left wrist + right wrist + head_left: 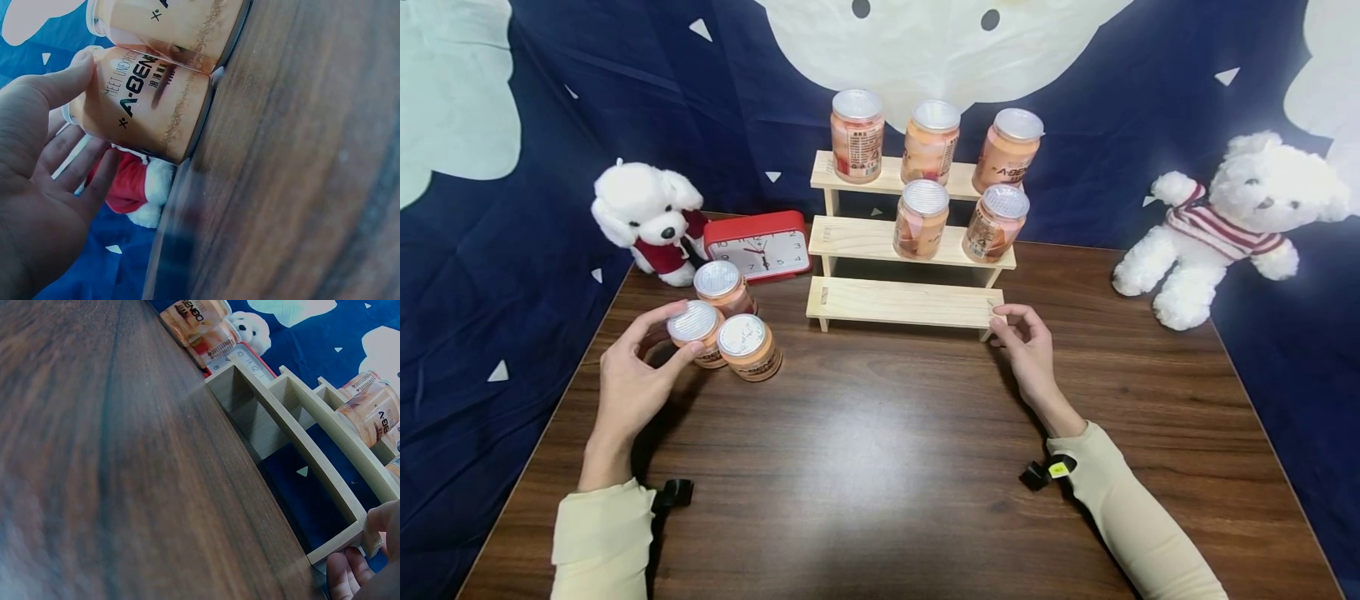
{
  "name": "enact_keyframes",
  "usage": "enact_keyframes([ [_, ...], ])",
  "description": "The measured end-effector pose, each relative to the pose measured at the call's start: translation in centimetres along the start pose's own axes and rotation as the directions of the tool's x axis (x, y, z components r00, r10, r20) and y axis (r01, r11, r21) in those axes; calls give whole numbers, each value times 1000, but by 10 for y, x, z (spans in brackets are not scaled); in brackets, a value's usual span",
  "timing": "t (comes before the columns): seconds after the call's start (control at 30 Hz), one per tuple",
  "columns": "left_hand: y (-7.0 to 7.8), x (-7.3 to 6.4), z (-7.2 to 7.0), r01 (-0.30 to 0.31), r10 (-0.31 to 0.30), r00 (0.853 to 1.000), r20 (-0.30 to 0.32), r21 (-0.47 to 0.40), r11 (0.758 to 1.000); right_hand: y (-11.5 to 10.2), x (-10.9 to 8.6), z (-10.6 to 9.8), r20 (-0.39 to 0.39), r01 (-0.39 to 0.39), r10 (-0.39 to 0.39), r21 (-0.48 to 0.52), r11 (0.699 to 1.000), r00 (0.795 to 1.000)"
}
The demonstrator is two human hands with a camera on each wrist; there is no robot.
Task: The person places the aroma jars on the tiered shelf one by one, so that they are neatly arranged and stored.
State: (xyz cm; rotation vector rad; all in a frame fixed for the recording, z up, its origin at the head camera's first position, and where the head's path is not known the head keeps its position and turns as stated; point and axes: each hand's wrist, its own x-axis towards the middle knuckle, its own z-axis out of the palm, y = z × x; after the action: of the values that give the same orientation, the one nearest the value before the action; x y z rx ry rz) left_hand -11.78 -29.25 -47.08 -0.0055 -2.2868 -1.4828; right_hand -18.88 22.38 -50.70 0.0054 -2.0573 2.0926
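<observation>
While your left grip [632, 379] is drawn in only to jar width, thumb and fingers bracketing the lid end, it holds the leftmost jar [694, 323], upright on the worktop [880, 467] beside two neighbouring jars [750, 360]; this high hold probably avoids jostling them. Your right grip [1026, 350] pinches the right end of the stepped wooden stand's [902, 302] lowest board, presumably for steadiness. The tiers keep five further jars [857, 150] visible: three on top, two midway. All are lidded; you cannot tell whether filling or wrapping gives their peach colour.
</observation>
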Motion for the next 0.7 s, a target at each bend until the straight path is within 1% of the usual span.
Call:
enact_keyframes([
  [0.17,-1,-1,1,-33,32,999,-21,-32,999,0,0,0,2,-2,2,4,1000,1000],
  [0.3,-3,-2,3,-100,98,994,-44,-43,994,0,0,0,1,-4,4,2,1000,1000],
  [0.43,-5,-2,4,-148,146,986,-82,-17,989,-1,0,0,1,-4,4,-1,1000,1000],
  [0.6,-5,-1,3,-155,160,977,-145,40,987,-1,0,0,-1,-4,4,-1,1000,1000],
  [0.7,-1,0,4,-165,173,966,-194,58,985,-1,0,1,-4,-7,7,1,1000,1000],
])
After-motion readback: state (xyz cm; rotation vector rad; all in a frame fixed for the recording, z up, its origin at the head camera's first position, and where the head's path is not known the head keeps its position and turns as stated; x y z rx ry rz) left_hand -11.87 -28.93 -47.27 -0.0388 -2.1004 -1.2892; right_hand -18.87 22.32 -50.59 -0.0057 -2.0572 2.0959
